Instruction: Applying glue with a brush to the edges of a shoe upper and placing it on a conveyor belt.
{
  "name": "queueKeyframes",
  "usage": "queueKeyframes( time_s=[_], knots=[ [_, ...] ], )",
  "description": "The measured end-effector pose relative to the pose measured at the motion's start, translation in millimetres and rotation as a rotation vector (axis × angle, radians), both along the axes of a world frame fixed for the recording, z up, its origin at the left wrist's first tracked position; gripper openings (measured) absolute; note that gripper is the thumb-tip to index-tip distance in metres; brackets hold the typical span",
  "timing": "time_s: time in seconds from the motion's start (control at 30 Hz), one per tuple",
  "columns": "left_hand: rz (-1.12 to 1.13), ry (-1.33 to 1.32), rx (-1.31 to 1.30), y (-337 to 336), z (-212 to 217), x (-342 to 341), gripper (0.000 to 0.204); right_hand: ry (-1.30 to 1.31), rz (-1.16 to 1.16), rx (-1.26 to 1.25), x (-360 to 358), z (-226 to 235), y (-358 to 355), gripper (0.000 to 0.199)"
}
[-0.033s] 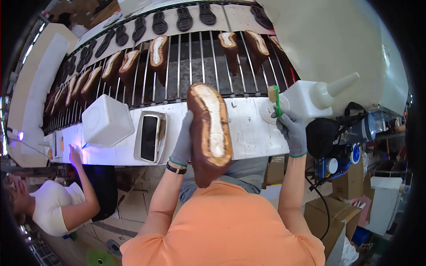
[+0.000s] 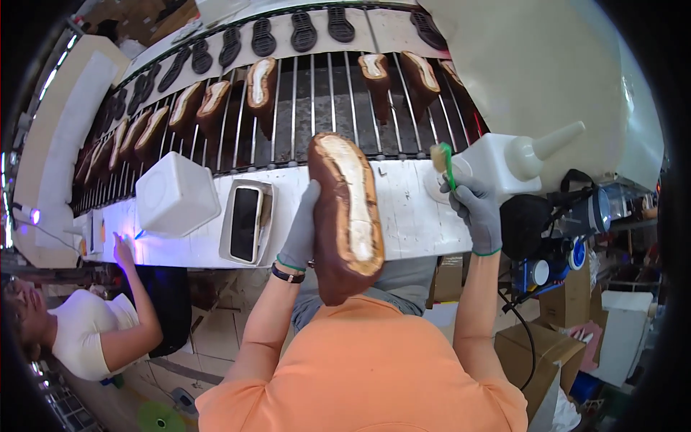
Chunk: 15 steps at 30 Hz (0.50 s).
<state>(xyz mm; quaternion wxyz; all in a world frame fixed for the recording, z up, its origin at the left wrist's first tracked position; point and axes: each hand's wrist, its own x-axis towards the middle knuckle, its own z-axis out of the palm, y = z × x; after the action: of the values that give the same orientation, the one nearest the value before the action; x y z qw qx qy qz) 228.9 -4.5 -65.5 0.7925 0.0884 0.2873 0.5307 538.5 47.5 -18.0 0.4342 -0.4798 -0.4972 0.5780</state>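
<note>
My left hand (image 2: 300, 229), in a grey glove, grips a brown shoe upper (image 2: 348, 209) from its left side. The upper's bottom faces up, showing a pale strip down the middle and a tan rim. It is held over the bench's front edge, close to my body. My right hand (image 2: 478, 216), also gloved, pinches the green handle of a small brush (image 2: 448, 167). The pale bristles point up and left, apart from the upper. Beside the brush is a white bottle (image 2: 497, 164) with a long spout, lying tilted above a round white container rim.
Beyond the white bench (image 2: 410, 223) runs a rack of metal bars (image 2: 312, 108) bearing several brown uppers (image 2: 260, 83). Black soles (image 2: 304, 32) lie behind it. A white jug (image 2: 176, 194) and a tray with a phone (image 2: 245, 224) sit left; another person (image 2: 93, 331) works at far left.
The brush head has tilted slightly to the left in my right hand. My left hand and the upper have shifted a little to the right.
</note>
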Motion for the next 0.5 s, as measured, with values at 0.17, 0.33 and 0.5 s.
queueKeyframes(
  time_s=[0.17,0.33,0.5],
  knots=[
    [0.009,0.295,0.193,1,33,4,0.059,-0.143,0.375,0.366,-40,57,7,0.021],
    [0.038,0.429,0.331,1,56,2,0.062,-0.214,0.509,0.388,-50,65,6,0.026],
    [0.051,0.570,0.396,-1,66,1,0.063,-0.258,0.383,0.473,-61,64,12,0.024]
  ],
)
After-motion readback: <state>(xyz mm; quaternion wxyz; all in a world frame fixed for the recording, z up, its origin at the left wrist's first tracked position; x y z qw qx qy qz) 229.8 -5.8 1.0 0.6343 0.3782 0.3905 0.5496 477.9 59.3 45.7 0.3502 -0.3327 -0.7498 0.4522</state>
